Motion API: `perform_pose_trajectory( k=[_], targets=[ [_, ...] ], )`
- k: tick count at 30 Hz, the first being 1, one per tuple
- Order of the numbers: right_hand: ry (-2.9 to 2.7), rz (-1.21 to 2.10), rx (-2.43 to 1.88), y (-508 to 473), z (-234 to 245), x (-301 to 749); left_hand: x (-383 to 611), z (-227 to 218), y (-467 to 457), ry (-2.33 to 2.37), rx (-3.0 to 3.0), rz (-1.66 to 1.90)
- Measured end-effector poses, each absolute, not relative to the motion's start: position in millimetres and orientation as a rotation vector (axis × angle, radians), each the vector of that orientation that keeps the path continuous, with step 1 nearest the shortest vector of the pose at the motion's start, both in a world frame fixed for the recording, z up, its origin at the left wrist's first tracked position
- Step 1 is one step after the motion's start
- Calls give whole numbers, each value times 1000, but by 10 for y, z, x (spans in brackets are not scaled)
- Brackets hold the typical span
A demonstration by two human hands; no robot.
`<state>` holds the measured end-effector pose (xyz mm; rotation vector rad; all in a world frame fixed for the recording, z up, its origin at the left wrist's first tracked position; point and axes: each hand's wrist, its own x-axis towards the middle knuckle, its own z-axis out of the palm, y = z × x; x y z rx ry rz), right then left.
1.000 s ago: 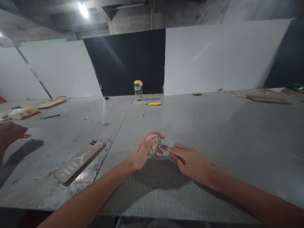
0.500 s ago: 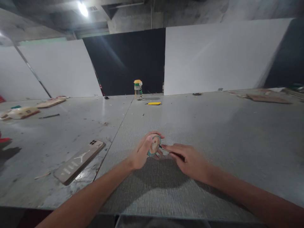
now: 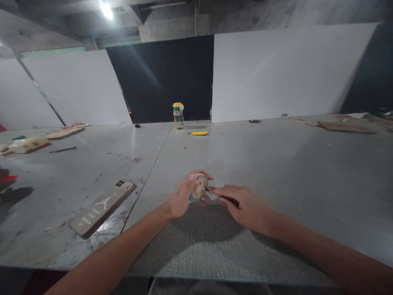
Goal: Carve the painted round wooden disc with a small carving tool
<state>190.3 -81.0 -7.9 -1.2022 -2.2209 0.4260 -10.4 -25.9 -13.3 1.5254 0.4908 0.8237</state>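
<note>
Above the table's near middle, my left hand (image 3: 181, 196) is closed around a small round disc (image 3: 200, 187) with a teal rim and a tan, carved-looking face. The disc is tilted, its face turned to the right. My right hand (image 3: 241, 203) pinches a slim tool with a thin dark metal tip (image 3: 207, 190). That tip touches or nearly touches the disc's face. Most of the tool's handle is hidden by my fingers, so its exact kind is unclear.
A phone in a grey case (image 3: 102, 208) lies to the left, a small stick (image 3: 54, 226) beside it. Farther back are a yellow utility knife (image 3: 199, 133) and a bottle with a yellow lid (image 3: 178, 115). A dark thin tool (image 3: 63, 150) and a plastic bag (image 3: 29, 144) lie at far left.
The tool tip has shifted slightly against the disc, and the disc has turned a little. At the far left edge, a red item has moved slightly to the right.
</note>
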Motion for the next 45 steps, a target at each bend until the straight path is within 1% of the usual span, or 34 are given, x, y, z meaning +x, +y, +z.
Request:
perform_pose_trajectory(
  k=[2,4,8,12,18,21,27,29,31,37,39,45],
  targets=[
    [-2286,305,-1212,-804,-99,1922,-107,-138,-255,491,1541,816],
    [-2308,271,-1215,-803,-109,1929,-105,-147,-253,486,1552,813],
    [-2208,446,-1164,-814,-83,1905,-96,-157,-258,478,1537,830],
    [-2145,587,-1221,-817,-58,1888,-92,-147,-262,465,1519,844],
    [-2263,408,-1151,-792,-74,1925,-100,-177,-229,432,1443,809],
    [-2293,392,-1138,-786,-68,1940,-106,-197,-204,380,1390,788],
    [-2193,641,-1123,-775,-67,1938,-113,-218,-187,350,1363,787],
    [-2177,678,-1153,-772,-71,1935,-111,-223,-189,351,1370,801],
    [-2197,640,-1155,-773,-71,1935,-109,-225,-188,348,1364,801],
    [-2321,381,-1054,-769,-85,1970,-120,-209,-174,331,1296,730],
    [-2336,380,-1048,-759,-96,1984,-122,-206,-171,334,1293,715],
    [-2352,518,-1016,-730,-113,2008,-116,-238,-148,325,1264,667]
  ],
)
